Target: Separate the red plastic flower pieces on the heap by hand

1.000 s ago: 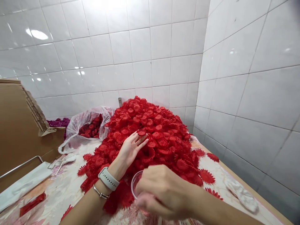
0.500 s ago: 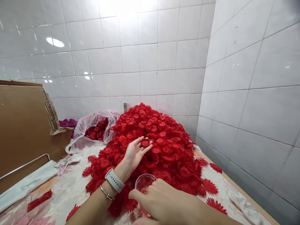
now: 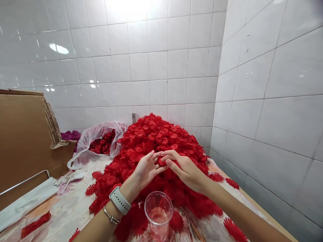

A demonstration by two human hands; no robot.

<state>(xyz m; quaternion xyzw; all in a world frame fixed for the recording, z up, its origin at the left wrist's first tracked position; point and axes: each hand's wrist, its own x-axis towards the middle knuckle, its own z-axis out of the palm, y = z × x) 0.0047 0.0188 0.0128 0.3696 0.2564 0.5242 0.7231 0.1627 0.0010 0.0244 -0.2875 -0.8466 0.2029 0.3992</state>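
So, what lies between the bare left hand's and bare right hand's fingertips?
In the head view, a small red flower-shaped piece, partly hidden, lies between them.

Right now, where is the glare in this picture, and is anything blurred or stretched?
Head view: glare whites out the top of the tiled back wall, with smaller reflections at left; head view: the red pile looks smeared below the right hand, while the clear cup shows a fairly crisp rim; head view: tiles look stretched toward the right edge.
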